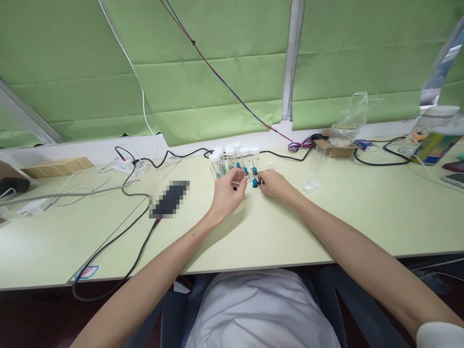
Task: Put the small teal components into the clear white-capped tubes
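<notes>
Blue piece (pixel 255 183), small: pinched in the fingertips of the right hand (pixel 275 183), projecting left toward the curled, apart left hand (pixel 227 191), before the capped vials (pixel 245 151); whether left fingers hold anything, cannot tell.

Bright, even light covers the smooth pale-yellow tabletop (pixel 271 237), with a whitish glare at its far left and soft shadow beside the bare left forearm (pixel 174 256); below the front edge it is dim. Wide-angle distortion stretches the margins. The clear, white-capped tubes (pixel 230 152) look small and soft, and square pixelation masks a dark flat rectangular object (pixel 169 199).
</notes>
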`<state>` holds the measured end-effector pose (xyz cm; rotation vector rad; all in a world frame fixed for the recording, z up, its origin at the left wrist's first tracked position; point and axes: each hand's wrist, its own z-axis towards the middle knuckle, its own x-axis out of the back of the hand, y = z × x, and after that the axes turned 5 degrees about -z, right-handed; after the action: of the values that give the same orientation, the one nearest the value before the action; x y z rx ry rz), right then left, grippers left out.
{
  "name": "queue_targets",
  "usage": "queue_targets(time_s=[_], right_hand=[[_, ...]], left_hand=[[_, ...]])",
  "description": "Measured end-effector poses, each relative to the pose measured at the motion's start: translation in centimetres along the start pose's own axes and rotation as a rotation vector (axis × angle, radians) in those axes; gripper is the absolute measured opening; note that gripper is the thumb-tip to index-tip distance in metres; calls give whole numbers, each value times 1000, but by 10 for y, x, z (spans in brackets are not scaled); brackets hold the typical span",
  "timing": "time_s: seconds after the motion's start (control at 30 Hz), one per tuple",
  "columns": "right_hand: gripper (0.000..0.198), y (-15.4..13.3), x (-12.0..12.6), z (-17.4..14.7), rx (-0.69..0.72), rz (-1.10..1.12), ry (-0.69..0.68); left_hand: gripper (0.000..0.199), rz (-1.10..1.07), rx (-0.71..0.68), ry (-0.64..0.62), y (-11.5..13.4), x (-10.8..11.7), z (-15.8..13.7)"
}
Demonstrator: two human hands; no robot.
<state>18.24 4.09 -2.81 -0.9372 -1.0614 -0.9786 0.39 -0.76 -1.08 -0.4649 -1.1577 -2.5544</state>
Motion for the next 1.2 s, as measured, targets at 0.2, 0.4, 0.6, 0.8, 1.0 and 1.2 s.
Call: queue_targets(time_s=[0.2,0.4,0.6,0.8,1.0,1.2], right_hand=[[20,-3,4,-3,-18,-11,-11],[24,-7,8,-5,-42,-27,-45],[21,-11,11,-7,-38,-53,-85],[20,-13,13,-9,-27,-68,-89],[20,-12,10,-8,-25,-64,-70],[20,-13,10,-8,-47,-58,-52]], left_hand=[[8,15,19,18,3,3,2],[13,88,36,2,-1,7,5],[29,304,25,-187,-8,8,1],[41,463,50,-338,-9,9,-2],[43,513,93,-426,-15,8,-2],[45,539,105,-440,-16,9,-2]])
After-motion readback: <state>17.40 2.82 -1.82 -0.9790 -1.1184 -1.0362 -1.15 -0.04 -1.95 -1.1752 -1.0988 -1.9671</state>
